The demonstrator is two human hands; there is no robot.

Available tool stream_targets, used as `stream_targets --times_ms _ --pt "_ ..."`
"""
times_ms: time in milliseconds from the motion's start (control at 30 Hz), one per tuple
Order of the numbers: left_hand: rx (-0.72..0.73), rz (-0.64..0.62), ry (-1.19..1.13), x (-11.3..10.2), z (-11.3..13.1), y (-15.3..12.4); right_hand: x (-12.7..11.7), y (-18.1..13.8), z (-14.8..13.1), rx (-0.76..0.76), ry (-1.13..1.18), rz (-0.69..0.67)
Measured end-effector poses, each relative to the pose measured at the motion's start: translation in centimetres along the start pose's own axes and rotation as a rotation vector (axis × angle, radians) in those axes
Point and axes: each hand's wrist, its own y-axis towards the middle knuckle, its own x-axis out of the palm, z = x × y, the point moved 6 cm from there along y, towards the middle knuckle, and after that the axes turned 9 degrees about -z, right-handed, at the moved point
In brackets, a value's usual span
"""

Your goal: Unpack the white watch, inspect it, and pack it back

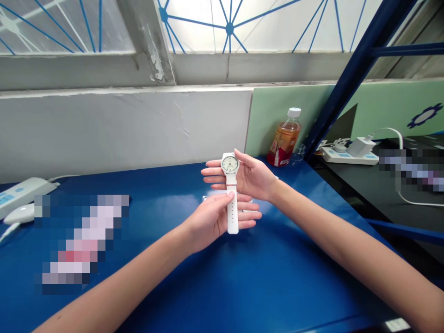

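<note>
A white wristwatch (231, 185) with a pale round dial is held upright above the blue table (270, 268), its strap hanging straight down. My right hand (248, 178) lies behind the watch head, fingers stretched out to the left and thumb at the top of the case. My left hand (218, 217) sits lower, thumb pressing the strap against its fingers, which extend past the strap's lower end. A small clear object on the table shows partly behind my left hand.
A bottle of amber drink (285, 138) with a white cap stands at the table's back right corner. A white power strip (21, 194) and a white mouse (21, 213) lie far left. Another power strip with a charger (350, 152) rests on the black desk to the right, behind a blue frame post.
</note>
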Motion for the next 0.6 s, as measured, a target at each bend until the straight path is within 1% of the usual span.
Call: stream_targets --times_ms 267,433,600 --pt "-0.004 0.021 -0.002 0.11 0.05 0.0 0.15 -0.09 -0.13 -0.019 0.016 -0.036" --pt "-0.001 0.009 -0.002 0.03 0.04 0.06 0.28 -0.11 -0.16 -0.025 0.021 -0.056" --pt "0.002 -0.006 0.015 -0.02 0.07 0.11 0.39 -0.14 -0.11 -0.008 0.008 -0.042"
